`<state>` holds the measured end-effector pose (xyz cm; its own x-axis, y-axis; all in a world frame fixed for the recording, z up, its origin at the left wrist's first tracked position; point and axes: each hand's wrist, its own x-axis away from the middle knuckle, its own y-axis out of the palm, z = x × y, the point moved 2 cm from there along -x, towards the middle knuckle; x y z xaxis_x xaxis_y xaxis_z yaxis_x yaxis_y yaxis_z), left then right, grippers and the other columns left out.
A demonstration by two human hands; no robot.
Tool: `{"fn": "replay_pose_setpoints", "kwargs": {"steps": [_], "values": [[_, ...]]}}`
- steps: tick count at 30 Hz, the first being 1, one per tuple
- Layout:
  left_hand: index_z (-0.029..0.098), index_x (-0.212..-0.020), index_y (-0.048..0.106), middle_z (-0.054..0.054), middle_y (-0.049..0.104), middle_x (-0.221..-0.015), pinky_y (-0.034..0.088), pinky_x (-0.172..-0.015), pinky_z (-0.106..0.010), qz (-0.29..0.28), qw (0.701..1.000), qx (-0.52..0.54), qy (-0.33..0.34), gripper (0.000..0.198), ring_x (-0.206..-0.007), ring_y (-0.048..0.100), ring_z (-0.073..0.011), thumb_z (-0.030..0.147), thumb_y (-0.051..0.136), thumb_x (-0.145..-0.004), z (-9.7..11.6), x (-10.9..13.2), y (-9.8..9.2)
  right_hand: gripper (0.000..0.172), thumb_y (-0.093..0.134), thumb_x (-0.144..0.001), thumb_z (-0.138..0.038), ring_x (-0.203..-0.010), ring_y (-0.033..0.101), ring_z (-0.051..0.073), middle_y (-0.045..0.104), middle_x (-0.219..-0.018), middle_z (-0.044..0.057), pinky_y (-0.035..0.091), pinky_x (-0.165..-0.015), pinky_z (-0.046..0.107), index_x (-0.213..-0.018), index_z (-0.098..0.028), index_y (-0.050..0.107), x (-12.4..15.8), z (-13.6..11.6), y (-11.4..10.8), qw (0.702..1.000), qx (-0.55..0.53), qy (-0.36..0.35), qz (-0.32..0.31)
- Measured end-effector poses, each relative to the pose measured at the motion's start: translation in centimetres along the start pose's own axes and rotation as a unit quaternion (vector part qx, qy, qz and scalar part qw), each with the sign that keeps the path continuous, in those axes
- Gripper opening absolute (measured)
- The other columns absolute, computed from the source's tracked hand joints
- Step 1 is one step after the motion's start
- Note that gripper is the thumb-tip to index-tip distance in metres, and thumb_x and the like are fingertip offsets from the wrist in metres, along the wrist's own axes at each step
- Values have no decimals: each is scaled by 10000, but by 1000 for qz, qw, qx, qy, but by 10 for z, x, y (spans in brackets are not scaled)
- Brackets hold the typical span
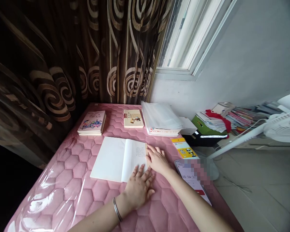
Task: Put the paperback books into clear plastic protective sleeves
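Observation:
An open book (111,158) lies on the pink quilted surface, with a blank white page on the left. Its narrower right page (139,150) carries a few lines of small print. My left hand (138,187), with a silver bangle at the wrist, rests flat near the lower right corner of the book, fingers spread. At the book's right edge, my right hand (158,159) lies with its fingers stretched over the margin, where a thin tan strip shows. Neither hand appears to grip anything.
Behind the book are stacked books (91,122), a small cream book (132,118) and a pile in clear plastic covers (161,117). To the right lie a yellow panda packet (185,149) and a phone (189,180) showing a timer. A white fan (280,125) stands beyond.

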<state>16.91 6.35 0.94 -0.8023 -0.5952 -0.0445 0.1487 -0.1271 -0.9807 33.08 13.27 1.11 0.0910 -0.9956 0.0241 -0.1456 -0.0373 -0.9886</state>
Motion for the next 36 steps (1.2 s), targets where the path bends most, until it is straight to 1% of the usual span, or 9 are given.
{"fn": "replay_pose_setpoints", "kwargs": {"steps": [4,9,14,20,27,31,33,35,36], "values": [[234,-1488,342,-42,385,-1535,190,-1160,-546,-12,1000,1,-8,601,-1453,222,-324,541,251,-980,1,-2,5,680,475,-882,-491,-1415,221,292,196,-1611,46,223,-1103,464,-1495,-242,318,10,10,10,998,-45,3,-39],[195,-1508,296,-80,292,-1576,175,-1159,-563,-10,1000,-12,-5,707,-1458,187,-352,614,302,-939,4,-2,5,697,487,-890,-471,-1415,234,276,223,-1600,62,231,-1102,456,-1510,-240,268,-1,18,14,997,-44,59,-24],[173,-1506,308,-89,268,-1581,178,-1157,-560,-13,1000,-17,-6,694,-1454,203,-363,567,361,-938,11,6,7,643,491,-904,-472,-1373,290,312,273,-1576,82,300,-1046,483,-1484,-252,322,-32,20,8,993,-43,111,7],[165,-1492,348,-82,284,-1575,206,-1152,-563,28,999,-44,17,712,-1446,239,-342,579,406,-915,19,24,18,588,481,-914,-441,-1292,364,329,349,-1528,101,322,-1010,464,-1455,-228,389,-62,21,1,988,-47,146,30],[168,-1463,408,-87,366,-1542,221,-1144,-565,21,999,-43,13,688,-1422,292,-345,583,408,-915,20,24,17,513,433,-933,-490,-1192,421,339,453,-1390,142,355,-934,468,-1384,-252,483,-73,16,5,979,-29,186,83],[168,-1426,462,-93,430,-1507,258,-1137,-550,36,999,-24,12,625,-1395,340,-336,533,441,-920,25,21,12,465,450,-936,-460,-1182,439,343,489,-1336,165,373,-912,463,-1319,-209,533,-73,10,6,975,-31,196,100],[198,-1311,577,-89,521,-1431,326,-1114,-505,72,997,4,-22,490,-1324,440,-306,479,477,-922,23,22,2,427,464,-932,-426,-1190,450,347,512,-1326,169,374,-931,474,-1271,-186,566,-73,10,5,972,-61,192,118],[209,-1116,667,-102,611,-1294,433,-1023,-460,129,985,31,-114,319,-1175,561,-274,397,487,-932,8,29,-14,399,448,-936,-390,-1214,458,347,542,-1318,168,368,-966,489,-1243,-175,583,-72,13,2,964,-119,193,141],[199,-1018,677,-117,637,-1205,483,-944,-441,161,969,37,-183,264,-1074,605,-264,358,484,-934,-5,36,-24,397,422,-942,-374,-1225,466,340,559,-1308,170,370,-981,487,-1241,-168,583,-69,15,0,957,-148,196,151]]}}
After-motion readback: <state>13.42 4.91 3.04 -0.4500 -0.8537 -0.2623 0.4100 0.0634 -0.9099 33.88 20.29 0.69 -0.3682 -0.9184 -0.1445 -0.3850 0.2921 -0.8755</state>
